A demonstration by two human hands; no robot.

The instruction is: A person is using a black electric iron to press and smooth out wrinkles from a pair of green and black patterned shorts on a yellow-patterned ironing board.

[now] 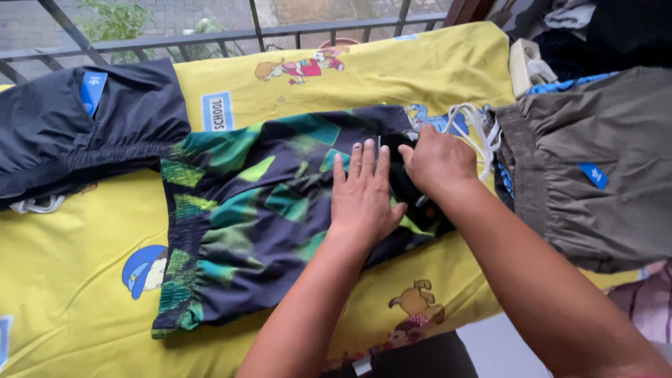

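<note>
Yellow cartoon-print sheet point(91, 280) under green-patterned shorts point(245, 210), black shorts point(77, 133), grey shorts point(602, 161).

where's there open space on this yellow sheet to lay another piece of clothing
Bare yellow sheet lies left of the green patterned shorts, below the dark garment, and along the top edge. Crowded right: both hands, white cord, grey shorts.

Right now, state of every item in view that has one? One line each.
green patterned shorts: spread flat, waistband left
left hand: open, palm flat on the shorts
right hand: closed grip on a black iron
black iron: resting on the shorts, mostly hidden
white cord: looped, slack
dark shorts: lying loose
grey shorts: lying loose
yellow sheet: spread out
</note>
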